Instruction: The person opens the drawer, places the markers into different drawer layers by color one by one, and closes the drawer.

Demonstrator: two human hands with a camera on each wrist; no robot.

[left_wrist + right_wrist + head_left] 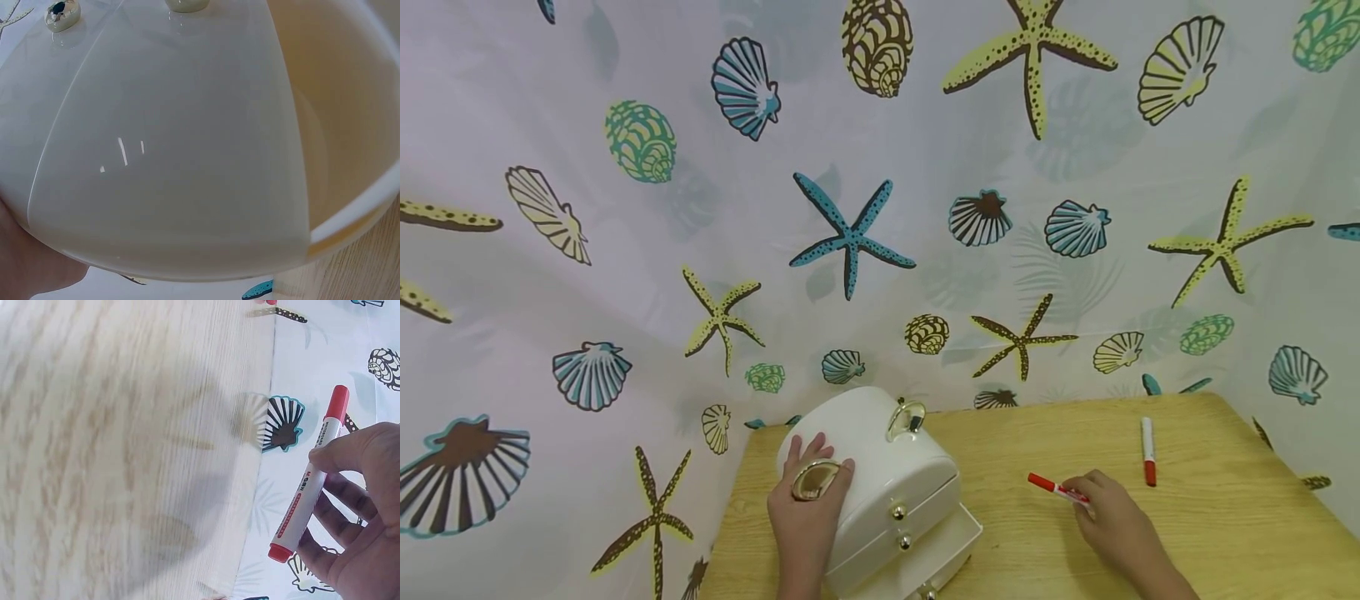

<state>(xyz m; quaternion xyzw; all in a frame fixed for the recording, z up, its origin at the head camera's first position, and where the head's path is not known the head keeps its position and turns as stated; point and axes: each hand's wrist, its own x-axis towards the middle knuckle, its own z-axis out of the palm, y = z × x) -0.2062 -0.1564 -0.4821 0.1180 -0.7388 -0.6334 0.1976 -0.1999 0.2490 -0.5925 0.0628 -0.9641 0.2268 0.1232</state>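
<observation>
A white storage box (887, 467) with gold handles and round knobs stands on the table, its lower drawer (940, 546) pulled out. My left hand (808, 517) rests on the box's rounded side, fingers spread, with a gold oval handle (815, 481) between thumb and fingers. At the lower left of the left wrist view, part of that hand (37, 265) shows against the white shell. My right hand (1116, 521) pinches a red-and-white whiteboard marker (306, 481) between thumb and fingers, its cap (1041, 482) on and pointing left, above the table to the right of the box.
A second red-and-white marker (1148, 450) lies on the wooden table (1022, 433) farther back on the right. Behind and beside the table hangs a white curtain (925, 308) printed with shells and starfish. Another gold handle (907, 421) stands atop the box.
</observation>
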